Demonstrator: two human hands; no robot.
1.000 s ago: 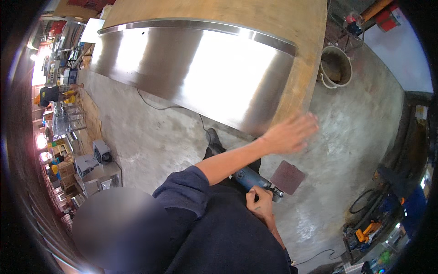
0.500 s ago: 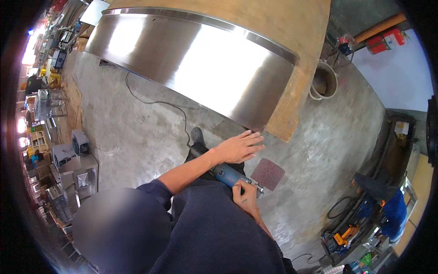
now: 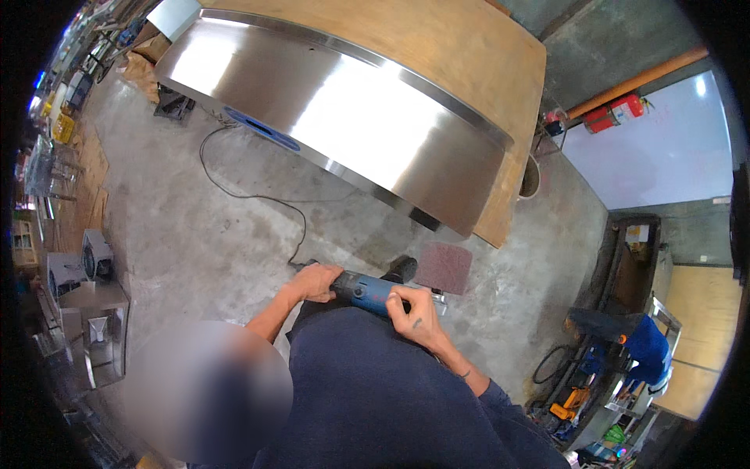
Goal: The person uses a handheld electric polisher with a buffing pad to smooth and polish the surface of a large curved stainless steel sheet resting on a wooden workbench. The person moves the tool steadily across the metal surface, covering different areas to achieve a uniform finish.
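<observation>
A blue corded angle grinder [image 3: 367, 291] lies across the front of my body, its metal head pointing right. My left hand [image 3: 316, 281] is wrapped round its dark rear end, by the cord [image 3: 301, 227]. My right hand [image 3: 418, 314] grips the body close to the head, fingers curled in. Just past the head, a square maroon abrasive pad [image 3: 442, 267] rests on the floor. Ahead is a long shiny stainless steel panel [image 3: 258, 86] with a raised far edge, resting on a wooden board [image 3: 445, 47]. Neither hand touches the panel.
My dark shoe [image 3: 401, 269] stands beside the pad. The cord loops over the concrete floor [image 3: 172, 227] toward the panel. A bucket [image 3: 530, 178] is right of the board. Steel cabinets [image 3: 86, 313] stand left; tools and a bending person in blue [image 3: 648, 344] are at right.
My left hand has drawn back from near the panel's corner and taken hold of the grinder's rear end. My right hand still holds the grinder. The whole view has shifted.
</observation>
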